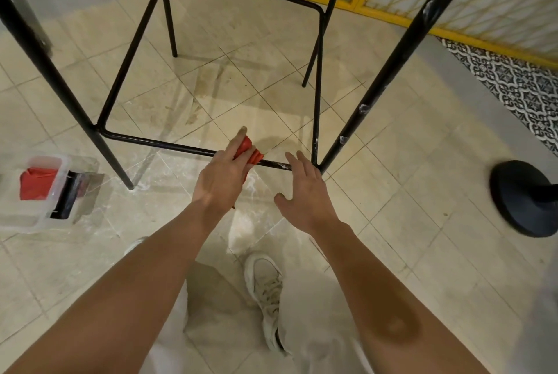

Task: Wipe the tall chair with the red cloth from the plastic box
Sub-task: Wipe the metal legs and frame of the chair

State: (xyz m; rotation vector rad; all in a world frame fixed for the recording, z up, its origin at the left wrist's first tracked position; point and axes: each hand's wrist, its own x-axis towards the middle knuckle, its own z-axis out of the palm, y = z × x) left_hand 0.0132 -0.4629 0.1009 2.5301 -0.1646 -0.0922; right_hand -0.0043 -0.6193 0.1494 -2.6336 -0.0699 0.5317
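- Our left hand (222,178) grips the red cloth (249,152) bunched on the chair (169,146) footrest bar
- Our right hand (305,192) hovers beside it, fingers spread, holding nothing
- The plastic box (45,192) sits on the floor, left

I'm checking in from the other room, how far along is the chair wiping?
Cloth fetched: the left hand presses a red cloth on the chair's lower front rung. The right hand hovers open nearby. White specks remain on the right leg, so wiping is unfinished.
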